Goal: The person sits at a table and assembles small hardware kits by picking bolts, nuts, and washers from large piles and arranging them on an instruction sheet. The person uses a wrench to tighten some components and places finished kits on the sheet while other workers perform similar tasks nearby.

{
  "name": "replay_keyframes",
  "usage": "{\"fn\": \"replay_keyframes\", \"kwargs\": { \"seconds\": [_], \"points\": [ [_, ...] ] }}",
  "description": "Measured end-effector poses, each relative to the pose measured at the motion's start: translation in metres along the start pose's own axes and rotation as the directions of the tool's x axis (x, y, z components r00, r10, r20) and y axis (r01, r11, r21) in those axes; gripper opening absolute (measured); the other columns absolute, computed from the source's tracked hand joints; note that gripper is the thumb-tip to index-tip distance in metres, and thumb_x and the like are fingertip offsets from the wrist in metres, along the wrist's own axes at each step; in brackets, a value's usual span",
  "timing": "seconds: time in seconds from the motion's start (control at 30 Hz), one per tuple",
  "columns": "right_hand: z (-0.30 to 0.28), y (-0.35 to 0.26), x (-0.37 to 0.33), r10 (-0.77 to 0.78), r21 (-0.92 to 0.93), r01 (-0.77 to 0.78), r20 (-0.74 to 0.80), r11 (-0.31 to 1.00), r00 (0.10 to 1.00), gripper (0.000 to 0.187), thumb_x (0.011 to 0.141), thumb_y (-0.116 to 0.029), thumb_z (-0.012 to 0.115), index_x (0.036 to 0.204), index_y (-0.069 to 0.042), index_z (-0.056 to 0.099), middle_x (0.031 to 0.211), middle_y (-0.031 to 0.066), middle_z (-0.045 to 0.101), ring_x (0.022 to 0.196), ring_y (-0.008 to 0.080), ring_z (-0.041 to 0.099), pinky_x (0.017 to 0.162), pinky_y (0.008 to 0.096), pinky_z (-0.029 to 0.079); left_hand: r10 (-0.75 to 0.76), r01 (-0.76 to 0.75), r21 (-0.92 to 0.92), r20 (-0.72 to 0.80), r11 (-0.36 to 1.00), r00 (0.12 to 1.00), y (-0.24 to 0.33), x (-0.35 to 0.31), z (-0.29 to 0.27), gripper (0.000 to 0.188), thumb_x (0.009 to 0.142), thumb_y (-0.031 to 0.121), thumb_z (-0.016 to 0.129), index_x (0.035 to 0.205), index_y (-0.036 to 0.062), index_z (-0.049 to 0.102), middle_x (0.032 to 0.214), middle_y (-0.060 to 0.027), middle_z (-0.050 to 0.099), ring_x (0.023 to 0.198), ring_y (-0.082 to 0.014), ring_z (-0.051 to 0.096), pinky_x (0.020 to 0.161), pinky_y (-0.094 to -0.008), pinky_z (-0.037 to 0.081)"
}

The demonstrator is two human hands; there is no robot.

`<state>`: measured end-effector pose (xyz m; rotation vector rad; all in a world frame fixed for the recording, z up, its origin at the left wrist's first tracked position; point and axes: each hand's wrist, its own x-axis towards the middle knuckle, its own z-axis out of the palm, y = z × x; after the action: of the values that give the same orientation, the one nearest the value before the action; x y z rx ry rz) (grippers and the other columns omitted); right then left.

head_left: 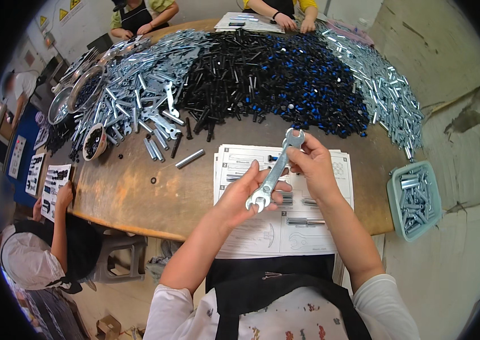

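Note:
A silver double-ended open wrench [277, 171] is held aslant in front of me, above printed sheets. My right hand [313, 164] is closed at its upper end, thumb and fingers pinching just below the jaw. Around the lower half is my left hand [239, 196], the thumb on one side and the fingers behind. Below them, the sheets [251, 243] carry line drawings of tools and parts. Several metal pins [302, 221] lie on the paper. A dark bolt with a blue patch [272, 158] rests near the top, partly behind the wrench.
Heaps of silver pins and wrenches [155, 85], black bolts [223, 73] and blue-patched bolts [313, 79] cover the far table. A green bin of metal parts [393, 209] stands right. A bowl [102, 148] and loose pin [189, 158] lie left. Other people sit around the table.

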<state>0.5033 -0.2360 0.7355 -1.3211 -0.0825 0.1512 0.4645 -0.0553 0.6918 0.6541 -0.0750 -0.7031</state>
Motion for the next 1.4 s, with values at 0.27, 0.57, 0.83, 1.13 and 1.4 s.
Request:
{"fn": "replay_keyframes", "kwargs": {
  "seconds": [0.27,0.57,0.83,1.13,1.4],
  "points": [
    [-0.055,-0.008,-0.065,-0.251,-0.707,0.168,-0.014,0.687,0.968,0.07,0.077,-0.01,0.077,0.142,-0.014,0.052,0.13,0.0111,0.056,0.1,0.0219,0.064,0.083,0.0354,0.054,-0.167,0.186,0.213,-0.104,0.959,0.98,-0.031,0.013,0.029,0.064,0.107,0.051,0.024,0.133,0.0003,0.054,0.089,-0.0071,0.065,0.062,-0.0096,0.051,0.056,-0.0254,0.045],
    [-0.134,-0.008,-0.177,0.059,-0.792,0.58,0.599,0.189,0.799,0.033,0.074,-0.016,0.078,0.104,-0.013,0.066,0.103,0.0036,0.065,0.095,0.0255,0.063,0.08,0.0384,0.051,-0.715,0.696,0.237,-0.005,0.678,0.699,-0.106,-0.007,0.047,0.078,0.101,0.067,0.022,0.118,0.0044,0.066,0.083,-0.0073,0.07,0.059,-0.0099,0.062,0.051,-0.0193,0.047],
    [-0.15,0.023,-0.183,-0.088,-0.91,0.227,0.209,0.347,0.974,0.019,0.078,-0.011,0.073,0.095,-0.009,0.064,0.087,0.0057,0.062,0.082,0.0269,0.061,0.069,0.0378,0.048,0.032,0.162,0.966,-0.172,0.203,0.985,-0.095,-0.026,0.039,0.042,0.088,0.029,0.073,0.119,0.003,0.065,0.09,-0.0095,0.067,0.078,-0.0194,0.067,0.069,-0.031,0.053],
    [-0.148,0.037,-0.181,-0.175,-0.919,0.303,0.264,0.251,0.948,0.03,0.074,-0.012,0.078,0.102,-0.008,0.067,0.098,0.0074,0.067,0.093,0.0278,0.064,0.077,0.0382,0.052,0.188,0.072,0.975,-0.033,-0.208,0.982,-0.109,-0.024,0.044,0.04,0.077,0.024,0.081,0.11,0.0066,0.065,0.092,-0.0117,0.067,0.079,-0.0283,0.067,0.068,-0.0378,0.053],
    [-0.169,0.027,-0.188,-0.133,-0.937,0.271,0.246,0.219,0.96,0.043,0.072,-0.01,0.077,0.113,-0.008,0.062,0.1,0.0065,0.065,0.092,0.0277,0.062,0.074,0.0373,0.051,0.186,0.106,0.968,-0.064,-0.227,0.98,-0.11,-0.022,0.043,0.041,0.076,0.028,0.082,0.108,0.007,0.067,0.09,-0.0114,0.067,0.077,-0.028,0.067,0.068,-0.0374,0.053]
  ]
}}
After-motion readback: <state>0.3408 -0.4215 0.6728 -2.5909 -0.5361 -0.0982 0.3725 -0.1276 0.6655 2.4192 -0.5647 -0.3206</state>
